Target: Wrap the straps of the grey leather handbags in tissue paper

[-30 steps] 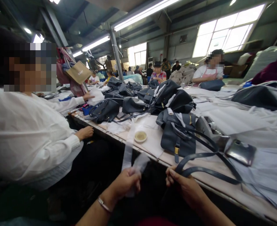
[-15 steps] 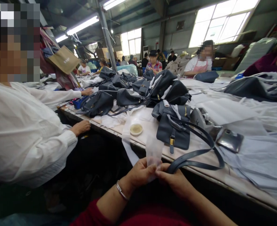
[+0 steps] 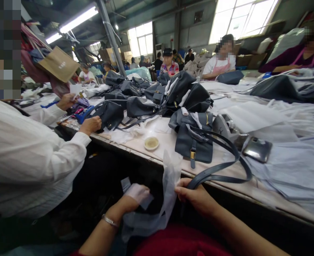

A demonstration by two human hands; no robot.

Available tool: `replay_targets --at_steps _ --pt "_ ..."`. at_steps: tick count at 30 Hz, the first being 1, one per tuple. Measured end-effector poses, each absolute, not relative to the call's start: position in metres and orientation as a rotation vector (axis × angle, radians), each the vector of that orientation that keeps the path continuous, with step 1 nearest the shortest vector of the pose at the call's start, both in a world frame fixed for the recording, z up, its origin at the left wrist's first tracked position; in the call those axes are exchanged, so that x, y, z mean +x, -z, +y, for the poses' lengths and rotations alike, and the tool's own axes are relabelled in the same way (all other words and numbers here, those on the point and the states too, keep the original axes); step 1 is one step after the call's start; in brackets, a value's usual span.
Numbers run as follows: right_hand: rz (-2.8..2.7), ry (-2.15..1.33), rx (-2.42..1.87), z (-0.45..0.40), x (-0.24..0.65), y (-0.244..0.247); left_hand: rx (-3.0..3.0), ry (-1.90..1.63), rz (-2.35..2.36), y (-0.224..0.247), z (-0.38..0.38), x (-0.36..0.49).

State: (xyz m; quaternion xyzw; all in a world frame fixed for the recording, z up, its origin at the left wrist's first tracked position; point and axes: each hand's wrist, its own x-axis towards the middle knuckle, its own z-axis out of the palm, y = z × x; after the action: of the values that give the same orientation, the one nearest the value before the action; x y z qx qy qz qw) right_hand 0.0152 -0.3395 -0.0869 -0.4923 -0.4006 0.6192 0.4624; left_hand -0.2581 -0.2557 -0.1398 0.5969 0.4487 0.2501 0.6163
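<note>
My right hand is closed around the dark strap of a navy bag and pinches the edge of a translucent white strip. The strip hangs over the table edge and loops below it. My left hand, with a bracelet at the wrist, is closed on thin white material below the table edge, left of the right hand. The bag lies on the table with its gold buckle up and white wrapping on its upper part.
On the table are a small round dish, a tape dispenser, a phone, white sheets and piled dark bags. A co-worker in a white shirt sits at the left; others work across the table.
My left hand has moved left and down, away from the right hand, drawing out white material. The co-worker's nearer hand has risen onto a dark bag; the other now holds something small and white.
</note>
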Motion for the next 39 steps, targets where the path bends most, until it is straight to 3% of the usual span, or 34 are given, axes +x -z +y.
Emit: replay_targets --at_steps 4,8,14,22,31,39 --pt "-1.055 -1.489 -1.283 -0.342 0.008 0.084 0.668 -0.752 0.52 0.124 -0.253 -0.194" --pt "-1.046 -1.453 -1.313 -0.349 0.014 0.09 0.266 -0.734 0.4 0.122 -0.269 -0.148" --pt "-1.0 -1.492 -1.312 -0.353 0.018 0.095 0.473 -0.598 0.345 0.1 -0.268 -0.141" --pt "-1.106 -1.573 -1.27 -0.353 0.01 0.106 0.766 -0.635 0.671 0.085 -0.255 -0.131" --pt "-1.689 -0.904 -1.401 -0.353 0.06 0.086 1.041 -0.733 0.887 0.103 -0.254 -0.133" --pt "-1.3 -1.022 -1.561 -0.353 0.086 0.075 0.995 -0.708 0.879 0.119 -0.259 -0.141"
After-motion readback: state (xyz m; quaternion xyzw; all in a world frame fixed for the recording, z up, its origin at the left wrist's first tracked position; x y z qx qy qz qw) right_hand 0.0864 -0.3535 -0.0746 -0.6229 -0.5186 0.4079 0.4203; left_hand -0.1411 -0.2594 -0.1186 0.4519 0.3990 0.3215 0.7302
